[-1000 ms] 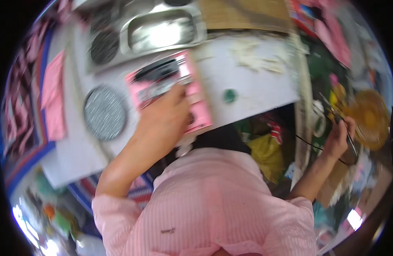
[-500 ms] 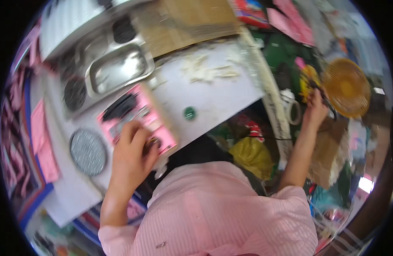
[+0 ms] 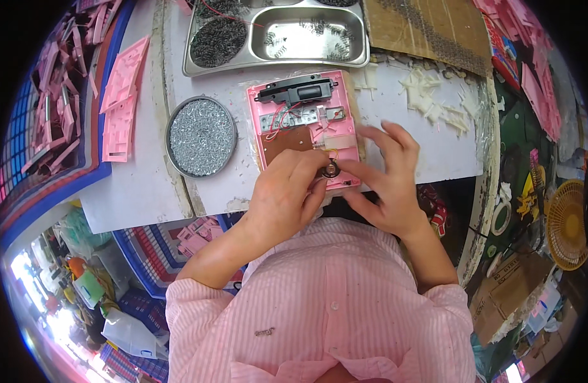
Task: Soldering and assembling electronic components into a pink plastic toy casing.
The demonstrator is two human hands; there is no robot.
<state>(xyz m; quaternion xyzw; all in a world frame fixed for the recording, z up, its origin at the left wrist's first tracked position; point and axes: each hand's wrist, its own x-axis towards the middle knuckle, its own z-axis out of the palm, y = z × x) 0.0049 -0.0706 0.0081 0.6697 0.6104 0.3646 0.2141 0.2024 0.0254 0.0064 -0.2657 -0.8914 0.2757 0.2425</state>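
Note:
A pink plastic casing (image 3: pixel 356 153) lies in front of me. It holds a black module (image 3: pixel 300 92), a metal strip with red and white wires (image 3: pixel 294 120), and a brown board (image 3: pixel 282 142). At its near end is a small round dark-rimmed part (image 3: pixel 331 168). My left hand (image 3: pixel 282 191) rests over the near left of the casing, thumb and fingers closed around this part's left side. My right hand (image 3: pixel 393 179) is at the casing's right near corner, fingers apart, index fingertip near the round part. I see nothing held in it.
A round dish of small metal pieces (image 3: pixel 201 137) stands left of the casing. Behind is a steel tray (image 3: pixel 275 62) with springs. White plastic pieces (image 3: pixel 431 96) and cardboard (image 3: pixel 428 32) lie at the right. Pink parts (image 3: pixel 125 102) lie left; an orange basket (image 3: pixel 567 223) is far right.
My right hand has come from the far right, where it held a dark tool, to the casing, without it. The view has turned. My left hand stays at the casing's near end.

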